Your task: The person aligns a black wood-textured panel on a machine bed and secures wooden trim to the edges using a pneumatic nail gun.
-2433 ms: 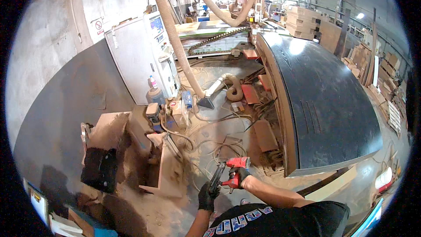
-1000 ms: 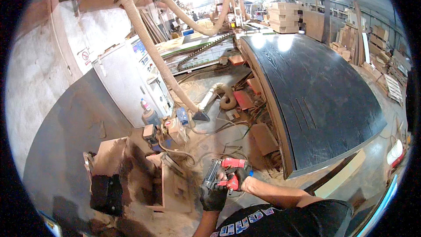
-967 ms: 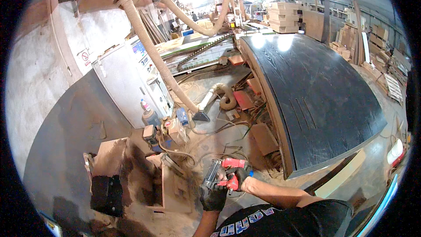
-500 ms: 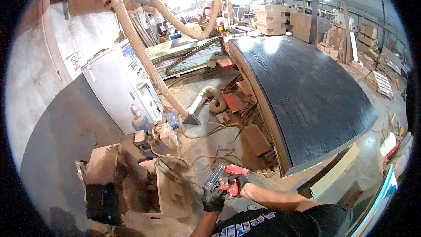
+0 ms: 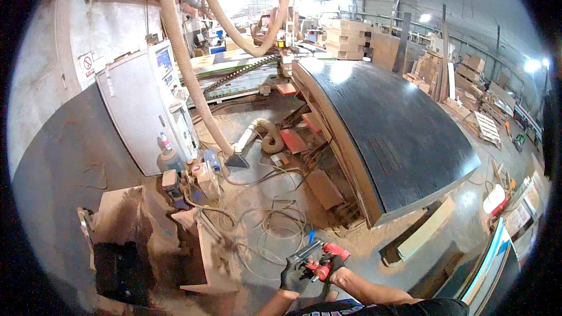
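Observation:
A red nail gun (image 5: pixel 319 271) with a long dark metal magazine is between my hands, in front of my body at the lower middle of the view. My gloved left hand (image 5: pixel 293 278) is wrapped around the tool's left side, beneath the magazine. On the other side, my gloved right hand (image 5: pixel 335 265) grips the red body. Part of each hand's fingers is hidden behind the tool. A small blue piece (image 5: pixel 311 236) shows by the magazine's far end; I cannot tell whether it is attached.
Coiled hose (image 5: pixel 275 222) lies on the dusty floor ahead. A large curved black panel (image 5: pixel 389 140) rests on stacked boards to the right. An open, dust-covered wooden box (image 5: pixel 211 269) stands at left, with a grey cabinet (image 5: pixel 132 111) beyond. Long strips (image 5: pixel 427 228) lie near my right.
My view has shifted, and the surroundings sit further left in it. Both hands and the nail gun appear lower and slightly further right, still gripped. The blue piece has come into sight.

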Demonstrator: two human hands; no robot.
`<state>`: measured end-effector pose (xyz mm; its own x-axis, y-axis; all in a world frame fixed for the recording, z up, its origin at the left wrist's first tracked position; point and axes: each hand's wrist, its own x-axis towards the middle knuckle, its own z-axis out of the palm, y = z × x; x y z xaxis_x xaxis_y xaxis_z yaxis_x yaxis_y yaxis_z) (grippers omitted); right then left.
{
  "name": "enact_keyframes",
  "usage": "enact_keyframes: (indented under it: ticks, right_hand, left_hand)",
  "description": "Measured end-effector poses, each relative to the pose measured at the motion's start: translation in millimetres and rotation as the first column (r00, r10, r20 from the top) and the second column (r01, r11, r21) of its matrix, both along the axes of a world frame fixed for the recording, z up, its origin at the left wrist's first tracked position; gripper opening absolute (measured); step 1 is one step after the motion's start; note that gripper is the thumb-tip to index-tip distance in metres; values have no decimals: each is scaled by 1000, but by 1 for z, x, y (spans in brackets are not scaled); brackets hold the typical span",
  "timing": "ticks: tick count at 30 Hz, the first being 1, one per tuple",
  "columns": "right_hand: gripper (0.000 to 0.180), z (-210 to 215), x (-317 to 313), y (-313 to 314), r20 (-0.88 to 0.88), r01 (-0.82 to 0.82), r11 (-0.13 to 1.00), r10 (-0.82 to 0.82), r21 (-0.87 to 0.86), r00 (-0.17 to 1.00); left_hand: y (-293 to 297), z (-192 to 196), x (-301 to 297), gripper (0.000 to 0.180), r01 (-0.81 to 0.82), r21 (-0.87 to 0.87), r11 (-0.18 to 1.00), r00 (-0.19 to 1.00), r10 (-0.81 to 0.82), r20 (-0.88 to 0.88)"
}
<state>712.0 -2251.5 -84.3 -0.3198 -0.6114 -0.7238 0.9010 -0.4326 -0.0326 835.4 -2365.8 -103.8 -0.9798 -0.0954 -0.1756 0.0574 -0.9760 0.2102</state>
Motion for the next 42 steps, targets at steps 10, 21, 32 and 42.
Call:
enact_keyframes:
  ticks: [10,21,32,42]
  right_hand:
    - [43,41,30,65,0,311,946,-312,91,950]
    - [24,37,33,191,-88,364,928,-357,79,930]
    - [21,-8,34,255,-42,391,914,-389,103,920]
    - [15,-43,9,274,-48,422,893,-420,158,906]
  left_hand:
    - [51,12,-15,66,184,-106,977,982,-187,-11]
    - [158,19,-30,66,382,84,920,923,-377,-72]
    - [205,12,-28,69,461,2,887,886,-460,58]
    - [178,-15,-35,52,609,-271,746,774,-482,410]
